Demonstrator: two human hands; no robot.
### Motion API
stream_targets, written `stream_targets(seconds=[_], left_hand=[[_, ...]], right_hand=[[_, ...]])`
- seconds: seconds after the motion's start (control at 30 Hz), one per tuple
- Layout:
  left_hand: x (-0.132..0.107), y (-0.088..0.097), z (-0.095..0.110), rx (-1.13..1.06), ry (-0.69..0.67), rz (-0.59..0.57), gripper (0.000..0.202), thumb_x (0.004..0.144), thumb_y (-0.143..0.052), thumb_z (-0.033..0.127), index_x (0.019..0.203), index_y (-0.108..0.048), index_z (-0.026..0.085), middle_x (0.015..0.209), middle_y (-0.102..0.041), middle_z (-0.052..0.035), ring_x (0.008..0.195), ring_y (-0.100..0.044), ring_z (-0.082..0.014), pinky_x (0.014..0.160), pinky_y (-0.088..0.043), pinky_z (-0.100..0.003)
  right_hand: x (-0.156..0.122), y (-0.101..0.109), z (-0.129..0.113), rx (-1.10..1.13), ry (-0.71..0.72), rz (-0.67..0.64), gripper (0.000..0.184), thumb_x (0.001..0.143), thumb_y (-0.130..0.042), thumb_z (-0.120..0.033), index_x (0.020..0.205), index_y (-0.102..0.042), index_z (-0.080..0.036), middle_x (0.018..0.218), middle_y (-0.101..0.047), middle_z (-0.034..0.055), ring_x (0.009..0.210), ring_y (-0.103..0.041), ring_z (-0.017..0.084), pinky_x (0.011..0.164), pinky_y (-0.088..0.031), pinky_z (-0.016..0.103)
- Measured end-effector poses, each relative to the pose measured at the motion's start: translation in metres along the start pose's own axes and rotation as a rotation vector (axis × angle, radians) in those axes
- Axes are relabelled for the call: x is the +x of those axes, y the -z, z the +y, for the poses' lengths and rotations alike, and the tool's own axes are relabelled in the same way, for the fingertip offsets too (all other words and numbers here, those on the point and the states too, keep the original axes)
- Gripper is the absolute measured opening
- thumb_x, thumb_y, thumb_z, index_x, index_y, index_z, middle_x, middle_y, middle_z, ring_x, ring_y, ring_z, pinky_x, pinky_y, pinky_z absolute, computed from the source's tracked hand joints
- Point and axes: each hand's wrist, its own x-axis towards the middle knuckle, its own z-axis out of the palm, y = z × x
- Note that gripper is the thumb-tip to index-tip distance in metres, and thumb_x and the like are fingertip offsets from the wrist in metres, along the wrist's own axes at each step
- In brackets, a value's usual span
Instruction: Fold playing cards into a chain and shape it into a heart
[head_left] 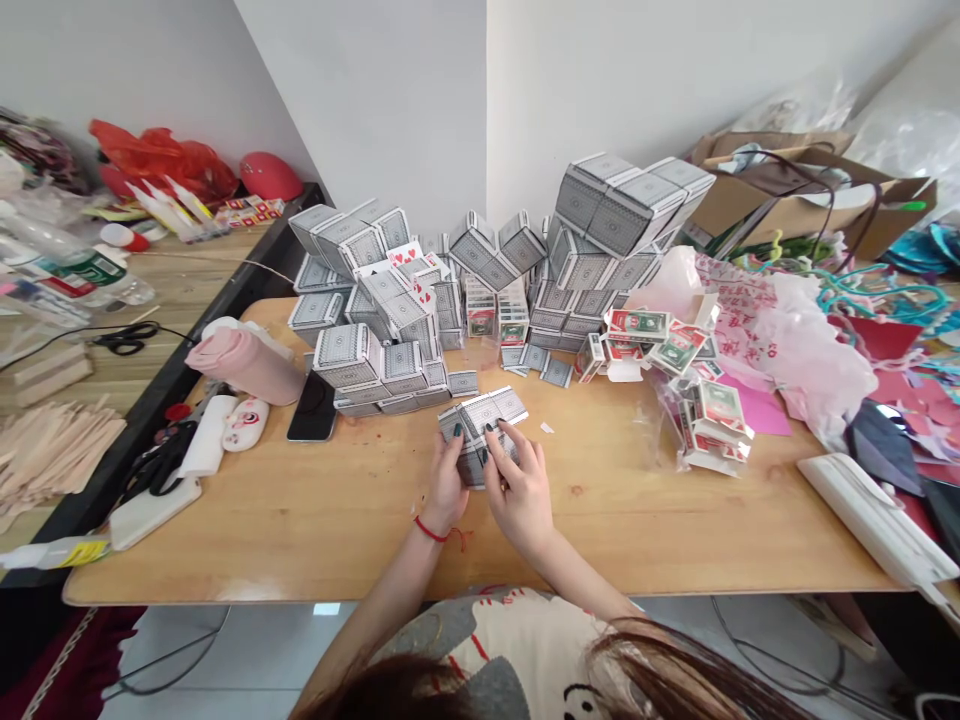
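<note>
Between my two hands, over the front middle of the table, is a box-like piece made of grey-backed playing cards (474,420). My left hand (448,478) grips its left side, thumb on the upper face. The fingers of my right hand (521,485) press on its right and near faces; part of it is hidden under them. Beyond my hands stand stacked blocks of the same folded cards, a left stack (375,320) and a taller right stack (600,250). A few red heart cards (409,262) show face-out on the left stack. Loose cards (556,370) lie before the stacks.
Opened card boxes (649,340) and a plastic bag (780,320) lie to the right. At the left are a black phone (312,408), a pink roll (247,362), black scissors (161,460) and wooden sticks (56,440). A white pouch (874,515) sits at the right front edge.
</note>
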Motion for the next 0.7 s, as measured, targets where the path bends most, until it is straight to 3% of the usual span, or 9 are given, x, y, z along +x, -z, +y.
stream_targets(seconds=[0.23, 0.37, 0.7], left_hand=[[0.003, -0.007, 0.018, 0.145, -0.036, 0.014, 0.038, 0.066, -0.068, 0.021, 0.101, -0.052, 0.020, 0.100, -0.063, -0.0025, 0.102, -0.055, -0.0178, 0.089, -0.039, -0.029], [0.004, -0.007, 0.012, 0.156, -0.048, -0.024, 0.038, 0.068, -0.067, 0.023, 0.102, -0.050, 0.022, 0.106, -0.060, -0.0020, 0.103, -0.054, -0.0165, 0.089, -0.040, -0.028], [0.008, 0.007, -0.001, 0.079, 0.093, -0.088, 0.035, 0.073, -0.062, 0.029, 0.104, -0.049, 0.021, 0.106, -0.060, -0.0037, 0.104, -0.053, -0.0176, 0.093, -0.037, -0.032]], right_hand=[[-0.004, -0.005, 0.006, 0.025, -0.009, 0.023, 0.033, 0.083, -0.045, -0.019, 0.112, -0.057, -0.026, 0.120, -0.049, 0.0114, 0.096, -0.050, 0.022, 0.079, -0.042, 0.042], [-0.004, -0.005, 0.007, 0.040, -0.011, 0.026, 0.034, 0.084, -0.044, -0.019, 0.114, -0.056, -0.027, 0.121, -0.048, 0.0106, 0.096, -0.049, 0.023, 0.080, -0.042, 0.043], [0.001, 0.001, 0.005, -0.052, 0.041, -0.063, 0.033, 0.083, -0.046, -0.018, 0.114, -0.056, -0.023, 0.124, -0.047, 0.0103, 0.102, -0.043, 0.024, 0.084, -0.041, 0.043]])
